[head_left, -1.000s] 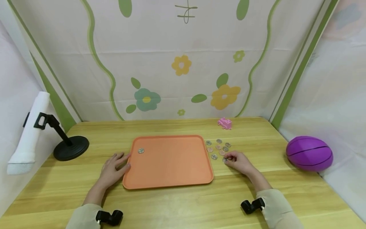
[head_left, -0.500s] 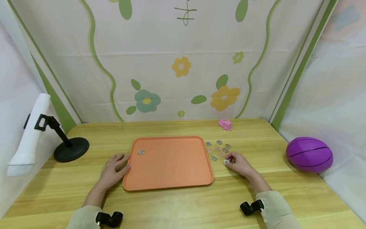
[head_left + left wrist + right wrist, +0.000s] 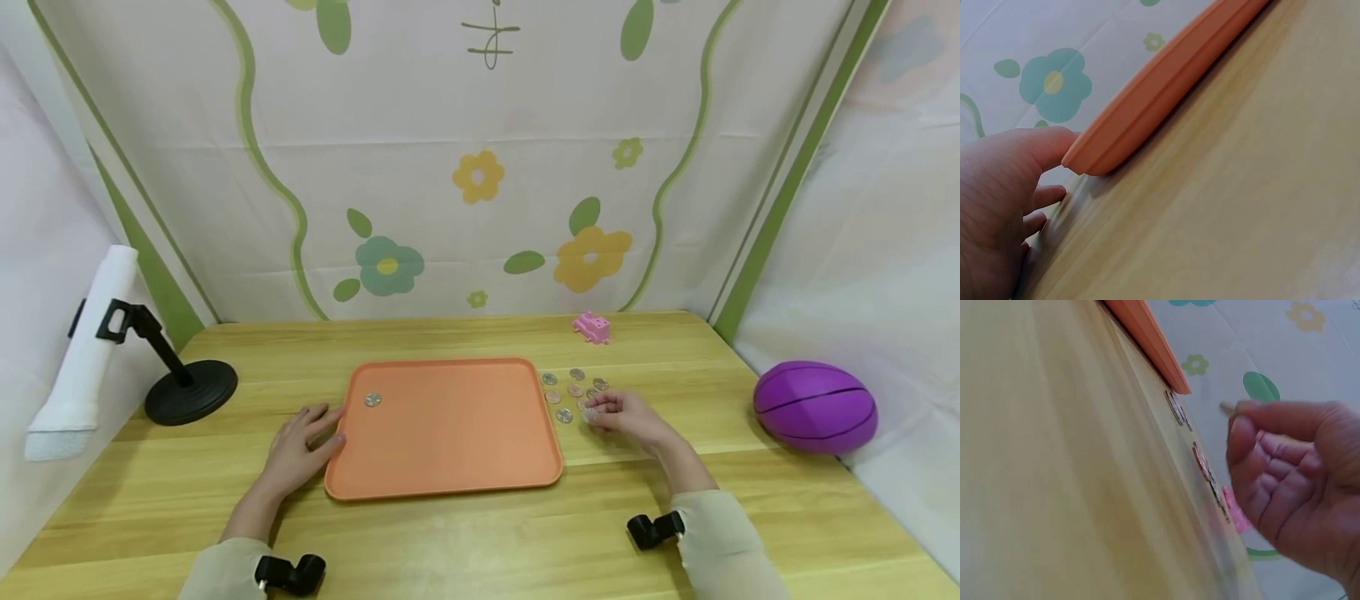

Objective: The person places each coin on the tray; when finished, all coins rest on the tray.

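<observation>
Right now a silver coin (image 3: 592,414) sits pinched at the fingertips of the right hand (image 3: 628,419), lifted just above the loose coins (image 3: 573,389) beside the orange tray (image 3: 450,467). Left hand (image 3: 297,446) lies flat, fingers relaxed, touching the tray's left rim; bare wood surrounds both.

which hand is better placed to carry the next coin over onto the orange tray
Probably the right hand: it already pinches a coin beside the loose coins right of the tray. The left hand rests against the tray's left edge.
</observation>
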{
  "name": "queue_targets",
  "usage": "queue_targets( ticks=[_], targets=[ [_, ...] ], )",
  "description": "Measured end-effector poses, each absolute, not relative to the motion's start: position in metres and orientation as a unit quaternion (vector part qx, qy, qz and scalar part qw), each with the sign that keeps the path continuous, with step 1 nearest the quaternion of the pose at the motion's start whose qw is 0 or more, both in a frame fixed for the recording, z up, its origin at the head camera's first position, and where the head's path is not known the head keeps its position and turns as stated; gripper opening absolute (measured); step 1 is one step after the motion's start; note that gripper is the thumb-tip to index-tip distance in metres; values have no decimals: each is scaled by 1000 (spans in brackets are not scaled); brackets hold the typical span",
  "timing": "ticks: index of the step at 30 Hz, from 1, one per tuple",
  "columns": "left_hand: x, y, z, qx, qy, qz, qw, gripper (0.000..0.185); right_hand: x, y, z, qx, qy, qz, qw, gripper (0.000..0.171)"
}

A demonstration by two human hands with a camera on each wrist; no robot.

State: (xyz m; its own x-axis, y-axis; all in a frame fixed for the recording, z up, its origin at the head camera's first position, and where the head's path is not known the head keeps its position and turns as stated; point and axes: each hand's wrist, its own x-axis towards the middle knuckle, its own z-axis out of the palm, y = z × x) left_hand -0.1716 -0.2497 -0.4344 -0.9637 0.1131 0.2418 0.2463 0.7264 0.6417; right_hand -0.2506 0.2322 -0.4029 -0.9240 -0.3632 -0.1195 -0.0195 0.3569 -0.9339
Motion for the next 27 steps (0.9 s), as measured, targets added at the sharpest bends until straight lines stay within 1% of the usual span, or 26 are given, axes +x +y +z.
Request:
queue_targets(
  ticks=[5,9,15,24,27],
  targets=[
    [-172,-250,-434,-97,-925,-355,95,47,-257,216,-389,-127,771,-605,154,37],
    [-171,-251,-433,-96,-926,-353,94,47,-264,195,-383,-135,759,-618,151,35],
    [-170,-252,-435,-96,-925,-353,98,47,-273,153,-374,-161,738,-641,136,31],
    [-170,-250,-434,-100,-925,-353,97,47,-285,85,-372,-142,678,-713,112,30],
    [-170,-249,-433,-101,-924,-356,96,47,-286,66,-373,-141,665,-724,119,31]
  ],
)
